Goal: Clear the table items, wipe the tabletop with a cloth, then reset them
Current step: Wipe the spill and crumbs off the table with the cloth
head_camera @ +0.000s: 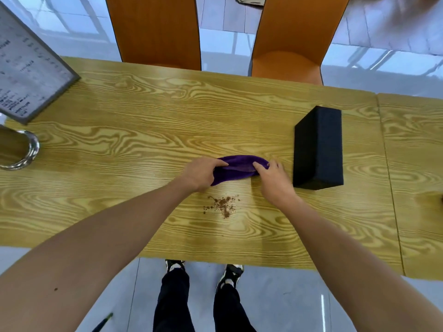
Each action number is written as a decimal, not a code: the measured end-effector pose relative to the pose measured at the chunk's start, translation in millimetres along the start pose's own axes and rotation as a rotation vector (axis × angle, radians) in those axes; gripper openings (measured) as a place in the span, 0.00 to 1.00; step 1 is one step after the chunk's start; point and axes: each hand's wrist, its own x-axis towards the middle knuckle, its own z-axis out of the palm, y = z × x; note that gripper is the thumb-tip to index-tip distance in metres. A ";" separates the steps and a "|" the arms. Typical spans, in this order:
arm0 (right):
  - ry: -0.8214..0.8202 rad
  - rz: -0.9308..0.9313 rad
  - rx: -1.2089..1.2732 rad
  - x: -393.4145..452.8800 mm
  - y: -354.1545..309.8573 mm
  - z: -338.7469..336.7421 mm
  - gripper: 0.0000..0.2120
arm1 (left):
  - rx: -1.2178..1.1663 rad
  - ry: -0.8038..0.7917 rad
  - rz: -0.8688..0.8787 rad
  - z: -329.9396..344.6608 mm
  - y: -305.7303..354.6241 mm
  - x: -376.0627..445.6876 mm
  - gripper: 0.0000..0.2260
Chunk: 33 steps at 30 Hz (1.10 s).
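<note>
Both hands bunching the cloth, spill waiting just below!
Left hand [200, 172] and right hand [272, 177] each grip an end of the soft purple cloth [236, 170], probably folding a pad for the brown crumbs [223, 204] nearer the wrists.

Black box [318, 149] blocks rightward; tabletop [134, 144] lies open leftward.

The person's forearms are bare up to the picture's edge, with no sleeves, watch or rings showing on the left hand [200, 172] or right hand [273, 179]. They wear dark trousers [172, 303] and black shoes [231, 274] with pale patches.
</note>
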 end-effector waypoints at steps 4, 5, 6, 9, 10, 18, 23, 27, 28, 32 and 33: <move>-0.068 -0.055 0.096 -13.0 -6.2 9.8 0.31 | -0.069 0.008 -0.069 9.2 -6.8 -27.5 0.26; -0.085 -0.058 0.123 -16.2 -8.0 13.0 0.30 | -0.086 0.008 -0.093 11.6 -8.9 -34.6 0.26; -0.098 -0.061 0.148 -19.3 -10.6 15.5 0.29 | -0.106 0.008 -0.118 14.4 -10.6 -42.5 0.26; -0.137 -0.069 0.215 -29.0 -20.3 20.9 0.26 | -0.176 0.037 -0.172 24.4 -14.5 -64.2 0.24; -0.151 -0.070 0.231 -33.0 -23.7 22.5 0.26 | -0.198 0.051 -0.187 27.4 -15.7 -70.1 0.24; -0.166 -0.075 0.358 -67.9 -52.4 34.1 0.24 | -0.321 0.163 -0.236 70.0 -12.6 -122.1 0.21; -0.127 -0.023 0.329 -95.5 -71.9 47.4 0.25 | -0.299 0.176 -0.216 103.1 7.2 -144.7 0.22; -0.139 0.051 0.365 -111.6 -85.6 55.9 0.24 | -0.365 0.168 -0.209 115.9 14.0 -154.7 0.23; -0.145 0.064 0.377 -116.1 -88.4 58.4 0.24 | -0.380 0.166 -0.209 117.2 14.5 -156.6 0.23; -0.135 0.097 0.463 -134.1 -99.6 65.9 0.19 | -0.401 0.136 -0.200 121.8 14.8 -165.4 0.24; -0.135 0.099 0.491 -136.9 -102.9 67.4 0.17 | -0.417 0.129 -0.202 122.4 13.8 -166.8 0.24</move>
